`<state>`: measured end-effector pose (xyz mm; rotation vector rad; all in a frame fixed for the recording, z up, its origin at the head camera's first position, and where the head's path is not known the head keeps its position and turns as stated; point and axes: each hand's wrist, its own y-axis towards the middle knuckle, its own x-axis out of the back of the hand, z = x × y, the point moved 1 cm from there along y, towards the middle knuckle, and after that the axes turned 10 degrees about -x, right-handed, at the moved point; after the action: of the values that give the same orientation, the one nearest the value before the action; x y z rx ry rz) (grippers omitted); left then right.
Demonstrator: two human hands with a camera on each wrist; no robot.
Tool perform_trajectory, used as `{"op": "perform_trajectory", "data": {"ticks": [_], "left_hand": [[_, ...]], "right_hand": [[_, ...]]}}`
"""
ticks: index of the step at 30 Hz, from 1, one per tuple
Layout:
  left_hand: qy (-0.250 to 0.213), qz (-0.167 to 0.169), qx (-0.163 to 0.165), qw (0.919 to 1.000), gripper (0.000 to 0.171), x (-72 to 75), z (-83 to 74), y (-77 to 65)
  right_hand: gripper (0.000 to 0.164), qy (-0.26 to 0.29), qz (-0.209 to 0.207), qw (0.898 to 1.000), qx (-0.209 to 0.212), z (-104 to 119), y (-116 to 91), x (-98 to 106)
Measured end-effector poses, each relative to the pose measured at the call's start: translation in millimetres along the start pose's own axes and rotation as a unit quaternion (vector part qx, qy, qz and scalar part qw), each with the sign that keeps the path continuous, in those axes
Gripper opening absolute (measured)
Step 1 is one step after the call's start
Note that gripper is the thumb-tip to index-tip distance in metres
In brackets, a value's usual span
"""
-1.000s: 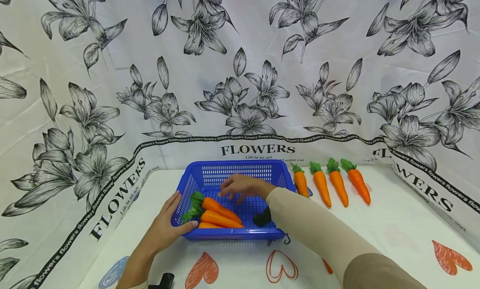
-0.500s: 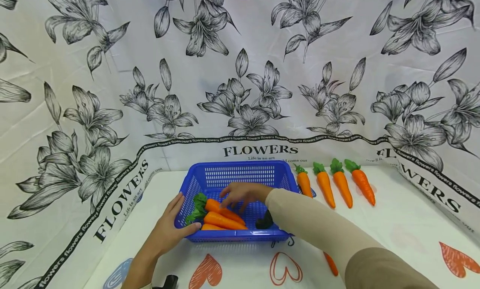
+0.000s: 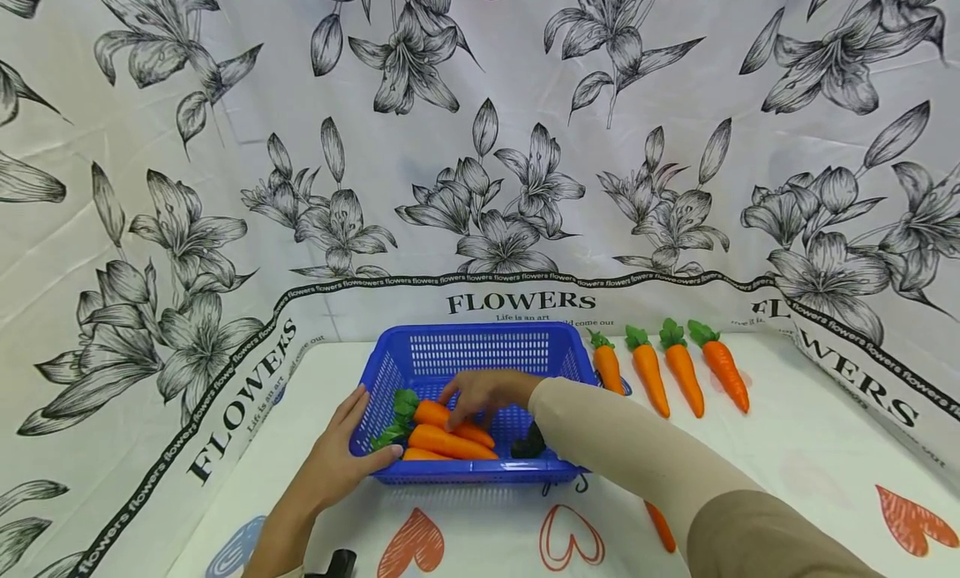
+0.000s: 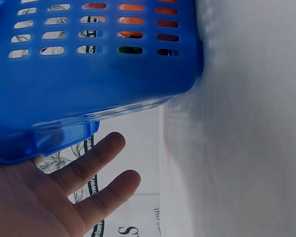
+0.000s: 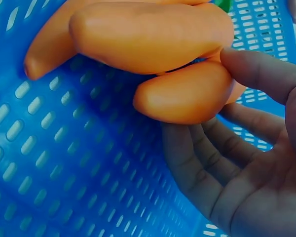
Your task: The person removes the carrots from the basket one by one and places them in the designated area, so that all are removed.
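The right hand (image 3: 483, 395) is clamped on the rear orange carrot (image 3: 429, 412), thumb on one side and fingers on the other, inside the blue basket (image 3: 510, 471). Just beside this grip, on its near side, lie two more carrots (image 3: 450, 441). To its left, the left hand (image 3: 337, 457) rests at the basket's corner, fingers straight and spread. Farther, to the right of the grip, four carrots (image 3: 651, 380) lie outside; behind hangs a flowered cloth (image 3: 420, 170).

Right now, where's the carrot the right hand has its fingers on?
In the head view, that carrot lies toward the left in the blue basket, just beyond another carrot, under the right hand.
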<state>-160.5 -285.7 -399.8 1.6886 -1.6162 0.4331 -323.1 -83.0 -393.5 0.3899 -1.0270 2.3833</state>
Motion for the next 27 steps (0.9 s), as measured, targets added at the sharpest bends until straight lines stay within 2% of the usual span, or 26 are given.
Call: {"op": "perform_trajectory", "data": {"ticks": [6, 13, 20, 27], "left_hand": [[-0.002, -0.002, -0.006, 1.0, 0.098, -1.0, 0.2, -0.9], [0.008, 0.002, -0.004, 1.0, 0.101, 0.1, 0.4, -0.3], [0.009, 0.001, -0.014, 0.9999, 0.101, -1.0, 3.0, -0.4], [0.012, -0.003, -0.017, 0.9998, 0.101, -0.4, 3.0, 0.0]], "right_hand": [[0.048, -0.003, -0.008, 1.0, 0.012, 0.8, -3.7, 4.3], [0.051, 0.051, -0.014, 0.997, 0.047, -0.4, -10.9, 18.6], [0.052, 0.123, -0.041, 0.988, 0.085, -3.7, -27.6, 33.0], [0.056, 0.142, -0.063, 0.981, 0.119, -2.9, -50.2, 43.7]]}}
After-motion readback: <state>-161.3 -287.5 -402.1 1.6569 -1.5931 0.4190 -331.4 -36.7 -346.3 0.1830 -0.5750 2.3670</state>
